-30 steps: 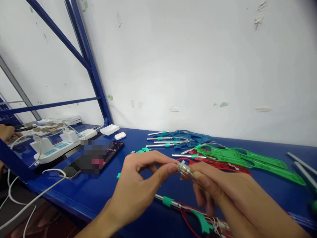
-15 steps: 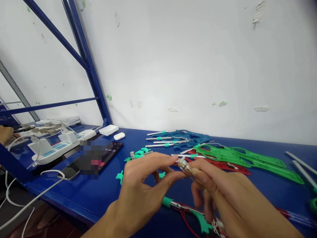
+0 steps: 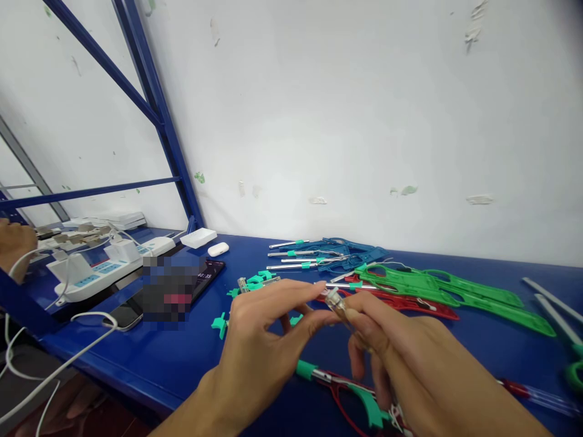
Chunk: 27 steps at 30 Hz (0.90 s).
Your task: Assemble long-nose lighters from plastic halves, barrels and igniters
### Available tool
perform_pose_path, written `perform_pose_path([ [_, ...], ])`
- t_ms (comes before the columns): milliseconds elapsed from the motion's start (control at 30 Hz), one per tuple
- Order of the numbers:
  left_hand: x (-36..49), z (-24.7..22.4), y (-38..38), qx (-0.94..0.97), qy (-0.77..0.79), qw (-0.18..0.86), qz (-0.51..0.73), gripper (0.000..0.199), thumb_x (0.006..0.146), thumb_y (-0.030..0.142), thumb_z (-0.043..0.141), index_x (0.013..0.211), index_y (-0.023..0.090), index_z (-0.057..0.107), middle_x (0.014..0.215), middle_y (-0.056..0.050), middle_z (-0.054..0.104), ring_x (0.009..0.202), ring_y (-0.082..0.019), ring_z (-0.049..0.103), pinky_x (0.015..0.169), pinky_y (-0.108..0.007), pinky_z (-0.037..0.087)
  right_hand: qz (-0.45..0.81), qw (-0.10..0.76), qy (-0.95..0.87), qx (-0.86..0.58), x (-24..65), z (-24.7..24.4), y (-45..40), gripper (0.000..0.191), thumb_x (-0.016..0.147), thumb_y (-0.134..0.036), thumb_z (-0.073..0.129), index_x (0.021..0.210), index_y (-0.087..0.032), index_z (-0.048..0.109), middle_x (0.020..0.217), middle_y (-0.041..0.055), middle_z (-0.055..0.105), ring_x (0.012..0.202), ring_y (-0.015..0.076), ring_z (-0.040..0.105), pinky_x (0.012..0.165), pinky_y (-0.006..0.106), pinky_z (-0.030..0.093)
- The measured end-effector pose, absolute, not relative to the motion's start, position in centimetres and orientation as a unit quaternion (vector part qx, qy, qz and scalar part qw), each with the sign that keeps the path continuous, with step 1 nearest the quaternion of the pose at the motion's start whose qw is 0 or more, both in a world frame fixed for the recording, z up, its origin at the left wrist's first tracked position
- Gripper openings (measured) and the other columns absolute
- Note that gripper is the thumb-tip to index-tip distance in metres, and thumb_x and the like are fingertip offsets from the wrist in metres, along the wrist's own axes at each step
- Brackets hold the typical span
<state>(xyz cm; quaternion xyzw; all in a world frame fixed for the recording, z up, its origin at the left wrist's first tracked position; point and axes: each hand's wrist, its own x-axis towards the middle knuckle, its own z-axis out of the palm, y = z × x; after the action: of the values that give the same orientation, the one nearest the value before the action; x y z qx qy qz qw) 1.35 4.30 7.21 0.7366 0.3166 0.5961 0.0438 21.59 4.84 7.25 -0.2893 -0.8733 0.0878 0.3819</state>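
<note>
A small clear plastic part (image 3: 336,299) with a pale tip is held up in front of me over the blue table. My right hand (image 3: 401,346) is closed on its lower end, pinched between thumb and index finger; the rest of the part is hidden by the fingers. My left hand (image 3: 268,346) curls in a pinch at the part's upper end, index fingertip and thumb against it. Below my hands lies a red frame (image 3: 339,403) with a metal tube (image 3: 321,376) and a green clip (image 3: 374,408), partly covered by my right hand.
Behind my hands lie blue frames with metal rods (image 3: 350,252), green frames (image 3: 455,288) and red ones (image 3: 437,308). Small green clips (image 3: 220,325) are scattered near my left hand. A phone (image 3: 207,279), power strip (image 3: 86,279) and white cable (image 3: 91,355) are left. Another person's hand (image 3: 16,243) shows far left.
Both hands keep their pinch on the clear part, which has shifted very slightly to the left. The other person's hand at the far left shows more now.
</note>
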Motion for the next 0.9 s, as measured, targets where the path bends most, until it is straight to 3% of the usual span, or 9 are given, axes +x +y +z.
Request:
perform_pose_path([
  [167, 1.4, 6.9, 4.4, 0.729, 0.330, 0.065, 0.597, 0.023, 0.086, 0.014, 0.089, 0.108, 0.018, 0.084, 0.087, -0.003, 0.084, 0.064, -0.010, 0.074, 0.053, -0.014, 0.054, 0.126, 0.391, -0.852, -0.326, 21.6, 6.2, 5.0, 0.028, 0.087, -0.003, 0.040, 0.093, -0.026, 0.054, 0.055, -0.0079, 0.065, 0.036, 0.0118, 0.057, 0.037, 0.020, 0.041],
  [433, 1.6, 6.9, 4.3, 0.715, 0.337, 0.085, 0.607, 0.024, 0.083, 0.012, 0.091, 0.105, 0.019, 0.085, 0.090, -0.002, 0.084, 0.063, -0.009, 0.074, 0.053, -0.013, 0.054, 0.216, 0.304, -0.848, -0.377, 21.6, 6.9, 5.0, 0.024, 0.089, -0.013, 0.040, 0.097, -0.026, 0.057, 0.053, -0.0050, 0.063, 0.039, 0.0157, 0.059, 0.043, 0.024, 0.043],
  [533, 1.7, 6.9, 4.1, 0.713, 0.335, 0.091, 0.610, 0.024, 0.084, 0.012, 0.090, 0.106, 0.020, 0.085, 0.089, -0.001, 0.084, 0.063, -0.010, 0.074, 0.053, -0.013, 0.053, 0.216, 0.290, -0.850, -0.385, 21.7, 7.6, 4.7, 0.019, 0.083, -0.017, 0.045, 0.093, -0.027, 0.058, 0.054, -0.0044, 0.066, 0.038, 0.0159, 0.059, 0.042, 0.025, 0.042],
  [700, 1.8, 6.8, 4.1, 0.711, 0.332, 0.098, 0.613, 0.025, 0.083, 0.012, 0.090, 0.106, 0.021, 0.085, 0.090, -0.001, 0.084, 0.064, -0.010, 0.075, 0.052, -0.013, 0.052, 0.211, 0.301, -0.844, -0.390, 21.6, 8.2, 4.7, 0.020, 0.088, -0.018, 0.037, 0.086, -0.028, 0.055, 0.048, -0.0053, 0.062, 0.035, 0.0154, 0.058, 0.042, 0.025, 0.043],
  [900, 1.8, 6.7, 4.1, 0.712, 0.324, 0.106, 0.613, 0.028, 0.084, 0.013, 0.090, 0.110, 0.023, 0.085, 0.093, -0.001, 0.084, 0.064, -0.010, 0.075, 0.053, -0.014, 0.052, 0.177, 0.318, -0.848, -0.386, 21.6, 7.9, 4.7, 0.024, 0.090, -0.017, 0.037, 0.097, -0.025, 0.060, 0.054, -0.0049, 0.066, 0.037, 0.0152, 0.061, 0.041, 0.024, 0.045],
])
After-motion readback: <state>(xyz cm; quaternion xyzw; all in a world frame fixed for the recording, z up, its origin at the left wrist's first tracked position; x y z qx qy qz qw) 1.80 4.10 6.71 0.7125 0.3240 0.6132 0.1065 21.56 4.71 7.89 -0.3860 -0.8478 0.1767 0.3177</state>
